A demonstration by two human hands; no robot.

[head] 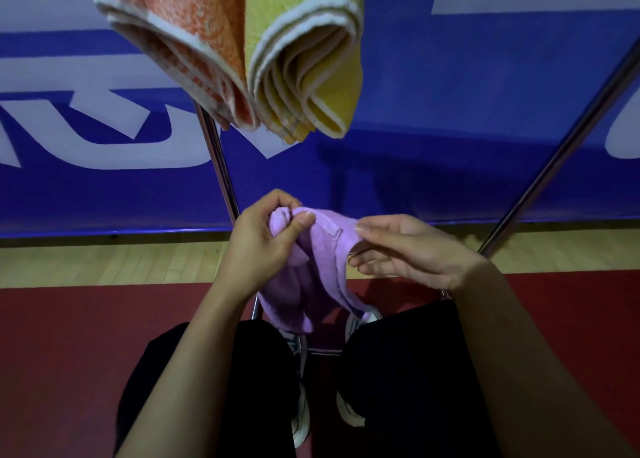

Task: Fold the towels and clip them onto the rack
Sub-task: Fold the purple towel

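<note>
Nearest the camera: the person's dark trousers [242, 388] and light shoes [301, 419] over a red floor [69, 353]. Just above the knees, both hands work a purple towel [311, 277], held in the air in front of the body, its lower end hanging down between the legs. The left hand [263, 242] has a closed grip, thumb and curled fingers bunching one top corner of the cloth. The right hand [405, 249] pinches the other top edge between thumb and fingertips, the remaining fingers loosely extended.

The towel looks small, light and soft, with no stiffness; it sags and creases wherever unsupported. Judged best held at corners or along the hemmed edge so layers line up; terry surface should not slip.

Behind the hands, metal rack legs [221, 166] slant upward, another tube [554, 152] at right. Higher up, an orange towel [180, 48] and a yellow towel [311, 59] hang folded, touching side by side; clips and the rail are out of frame.

Farthest: a blue banner [450, 111] with large white characters, cropped and not readable. No brand labels legible anywhere. A strip of wood floor [104, 256] runs under the banner.
</note>
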